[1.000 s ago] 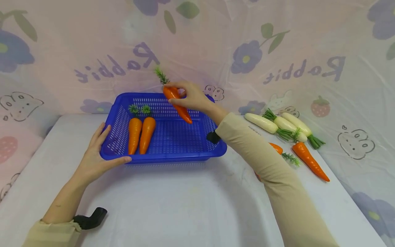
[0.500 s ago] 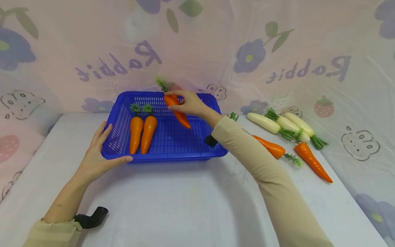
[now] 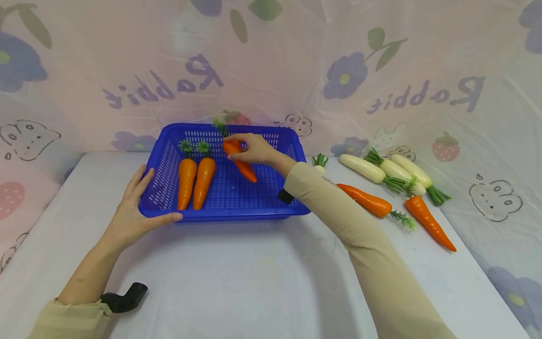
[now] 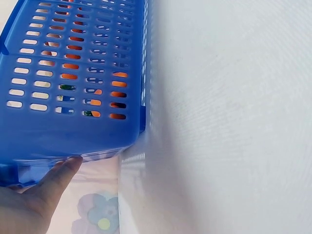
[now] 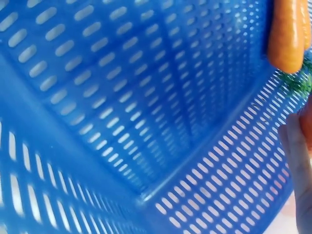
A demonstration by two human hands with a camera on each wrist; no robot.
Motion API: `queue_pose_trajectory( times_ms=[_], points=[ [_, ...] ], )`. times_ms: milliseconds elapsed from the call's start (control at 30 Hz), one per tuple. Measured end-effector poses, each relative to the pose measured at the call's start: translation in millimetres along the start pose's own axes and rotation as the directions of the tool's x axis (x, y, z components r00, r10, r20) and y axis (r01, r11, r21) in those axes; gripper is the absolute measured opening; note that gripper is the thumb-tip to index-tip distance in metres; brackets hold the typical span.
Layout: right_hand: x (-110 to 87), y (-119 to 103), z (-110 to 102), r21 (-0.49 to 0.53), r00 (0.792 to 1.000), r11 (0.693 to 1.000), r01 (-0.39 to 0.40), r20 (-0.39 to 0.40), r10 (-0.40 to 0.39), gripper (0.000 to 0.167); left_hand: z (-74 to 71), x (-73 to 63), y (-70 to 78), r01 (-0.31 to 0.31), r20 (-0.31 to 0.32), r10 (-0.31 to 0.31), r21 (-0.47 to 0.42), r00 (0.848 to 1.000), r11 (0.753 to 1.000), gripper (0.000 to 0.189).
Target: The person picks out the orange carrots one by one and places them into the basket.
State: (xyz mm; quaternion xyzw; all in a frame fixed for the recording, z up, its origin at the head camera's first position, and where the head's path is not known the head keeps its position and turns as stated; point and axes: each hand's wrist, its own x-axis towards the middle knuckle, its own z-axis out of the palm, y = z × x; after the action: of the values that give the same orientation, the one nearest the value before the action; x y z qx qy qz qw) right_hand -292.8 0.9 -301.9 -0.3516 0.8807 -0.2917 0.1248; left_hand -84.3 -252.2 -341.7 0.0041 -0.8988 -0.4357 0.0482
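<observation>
Right hand (image 3: 255, 149) pinches a carrot (image 3: 245, 171) over the blue basket (image 3: 245, 218); two carrots (image 3: 204, 181) lie inside. Left hand (image 3: 130, 219), spread wide, touches basket's left end.

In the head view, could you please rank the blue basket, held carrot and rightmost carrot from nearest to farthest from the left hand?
1. Blue basket: touching the left hand.
2. Held carrot: in the right hand, farther right.
3. Rightmost carrot: on the table, far right.
</observation>
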Motion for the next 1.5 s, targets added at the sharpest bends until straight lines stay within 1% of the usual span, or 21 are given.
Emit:
queue_pose_trajectory(
  times_ms=[100,267,500,700,1000,1167,1367,1500],
  points=[
    [0.8,1,5,-0.023,1.000,1.000,0.007,0.030,-0.006,0.052,-0.2,-0.2,0.4,-0.005,-0.006,0.005,-0.001,1.000,1.000,0.113],
    [2.8,5,15,-0.055,0.996,0.998,-0.018,0.081,0.023,0.053,0.8,-0.1,-0.2,-0.011,-0.009,0.011,0.001,1.000,1.000,0.114],
    [6.8,6,20,-0.025,0.990,0.999,-0.042,0.130,0.045,0.055,0.8,-0.4,-0.5,-0.016,-0.013,0.016,-0.009,1.000,1.000,0.114],
    [10.2,7,24,-0.036,0.979,0.999,-0.012,0.202,0.019,0.060,0.2,-0.1,-0.7,-0.018,-0.014,0.018,-0.011,1.000,1.000,0.114],
    [13.5,6,30,-0.064,0.971,0.998,-0.014,0.238,0.029,0.062,1.1,0.7,-2.0,-0.020,-0.012,0.020,-0.013,1.000,1.000,0.115],
    [12.8,3,30,-0.047,0.961,0.999,-0.018,0.273,0.031,0.062,1.3,1.4,-0.7,-0.027,-0.012,0.027,-0.017,1.000,1.000,0.115],
    [10.4,0,30,-0.028,0.944,0.998,-0.051,0.324,0.057,0.058,1.2,1.0,-1.4,-0.025,-0.013,0.025,-0.016,1.000,1.000,0.114],
    [9.2,-3,30,0.064,0.929,0.991,-0.120,0.359,0.090,0.057,1.3,0.7,-2.5,-0.021,-0.014,0.020,-0.012,1.000,1.000,0.114]
  ],
)
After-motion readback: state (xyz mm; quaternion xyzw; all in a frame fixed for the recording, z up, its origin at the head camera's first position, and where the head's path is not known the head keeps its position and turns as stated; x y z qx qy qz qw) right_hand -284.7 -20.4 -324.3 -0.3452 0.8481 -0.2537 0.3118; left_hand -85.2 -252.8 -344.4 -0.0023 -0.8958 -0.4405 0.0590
